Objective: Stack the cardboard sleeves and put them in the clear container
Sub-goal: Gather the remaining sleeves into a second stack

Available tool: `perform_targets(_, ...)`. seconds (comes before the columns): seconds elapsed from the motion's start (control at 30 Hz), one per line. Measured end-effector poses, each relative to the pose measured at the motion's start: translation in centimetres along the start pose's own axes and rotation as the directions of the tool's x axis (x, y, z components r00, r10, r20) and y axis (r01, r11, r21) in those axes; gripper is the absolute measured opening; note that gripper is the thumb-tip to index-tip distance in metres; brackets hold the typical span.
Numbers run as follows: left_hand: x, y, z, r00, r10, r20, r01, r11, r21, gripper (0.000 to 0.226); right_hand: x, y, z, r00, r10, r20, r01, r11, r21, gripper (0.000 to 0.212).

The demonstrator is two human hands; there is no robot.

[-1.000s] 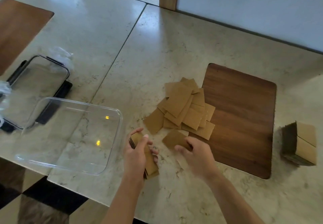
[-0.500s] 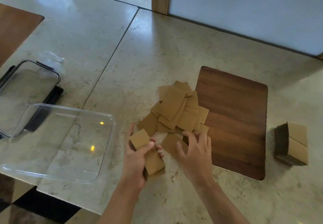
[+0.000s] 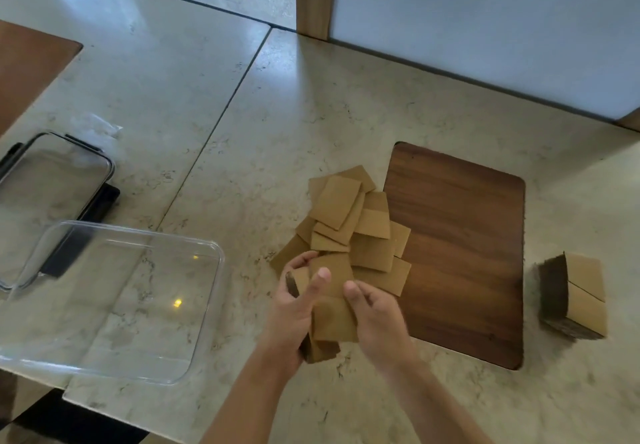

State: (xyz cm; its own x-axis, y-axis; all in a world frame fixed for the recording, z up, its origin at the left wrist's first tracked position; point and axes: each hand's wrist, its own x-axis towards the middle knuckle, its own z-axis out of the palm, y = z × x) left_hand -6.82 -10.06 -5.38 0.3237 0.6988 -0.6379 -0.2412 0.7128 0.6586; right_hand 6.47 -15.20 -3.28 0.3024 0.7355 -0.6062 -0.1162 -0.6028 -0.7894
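A loose pile of flat brown cardboard sleeves (image 3: 349,225) lies on the counter, partly over the left edge of a dark wooden board (image 3: 460,253). My left hand (image 3: 294,308) grips a small stack of sleeves (image 3: 322,348) held on edge. My right hand (image 3: 375,319) pinches a single sleeve (image 3: 334,291) and lays it against that stack. The clear container (image 3: 207,308) sits to the left near the counter's front edge, with nothing inside. A finished bundle of sleeves (image 3: 576,298) stands at the far right.
The container's lid (image 3: 52,187) with black clips lies at the far left, behind the container. A brown mat (image 3: 27,62) covers the back left corner. A wall panel (image 3: 485,28) runs along the back of the counter.
My right hand picked one sleeve off the counter near the pile and brought it onto the stack in my left hand. My view has moved slightly closer and left.
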Motion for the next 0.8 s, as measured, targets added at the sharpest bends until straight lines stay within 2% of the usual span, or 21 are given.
perform_targets(0.03,0.1,-0.2,-0.1,1.0,-0.008,-0.015,0.008,1.0,-0.007,0.038,0.0,0.4,0.5,1.0,-0.022,0.021,0.025,0.99,-0.138,0.031)
perform_targets(0.1,0.4,-0.4,-1.1,0.999,-0.048,-0.006,0.047,0.993,-0.106,0.044,0.1,0.9,1.0,0.985,-0.168,0.047,0.17,0.867,-0.469,0.03)
perform_targets(0.13,0.5,-0.3,-1.8,0.998,-0.068,0.012,0.069,0.983,-0.172,0.049,0.3,0.5,0.9,0.969,-0.246,0.003,0.213,0.833,-0.511,0.029)
perform_targets(0.2,0.2,0.0,-3.1,0.997,-0.075,0.028,0.08,0.963,-0.258,0.051,1.0,-0.8,0.0,0.924,-0.337,-0.183,0.213,0.848,-0.485,0.025)
perform_targets(0.27,0.2,0.2,-4.2,0.998,-0.064,0.008,0.064,0.958,-0.279,0.057,2.9,-2.2,-0.4,0.879,-0.357,-0.316,0.19,0.87,-0.454,0.023)
perform_targets(0.33,0.2,0.6,-4.6,0.999,-0.028,-0.046,0.013,0.957,-0.289,0.061,5.5,-4.1,0.1,0.861,-0.338,-0.38,0.145,0.879,-0.453,0.009)
perform_targets(0.47,1.0,2.7,-3.7,0.989,0.049,-0.14,-0.096,0.931,-0.353,0.042,10.8,-8.2,3.0,0.853,-0.272,-0.445,0.011,0.862,-0.507,0.095)
perform_targets(0.53,2.0,3.8,-2.7,0.981,0.066,-0.182,-0.125,0.934,-0.335,0.036,12.4,-9.0,4.5,0.866,-0.234,-0.441,-0.11,0.773,-0.625,0.11)
perform_targets(0.6,3.6,5.1,-1.7,0.977,0.08,-0.199,-0.137,0.947,-0.29,0.028,13.4,-9.3,5.5,0.866,-0.23,-0.445,-0.159,0.715,-0.68,0.101)
perform_targets(0.63,4.6,5.7,-1.1,0.978,0.078,-0.195,-0.129,0.956,-0.264,0.021,13.7,-9.3,5.3,0.864,-0.24,-0.443,-0.142,0.728,-0.671,0.092)
perform_targets(0.7,6.3,7.0,-0.1,0.975,0.072,-0.209,-0.114,0.974,-0.196,0.013,13.8,-9.2,4.3,0.855,-0.279,-0.438,-0.043,0.803,-0.595,0.068)
perform_targets(0.8,8.8,8.5,0.7,0.97,0.075,-0.23,-0.101,0.99,-0.102,0.01,13.5,-9.1,1.5,0.889,-0.217,-0.404,0.046,0.918,-0.393,0.033)
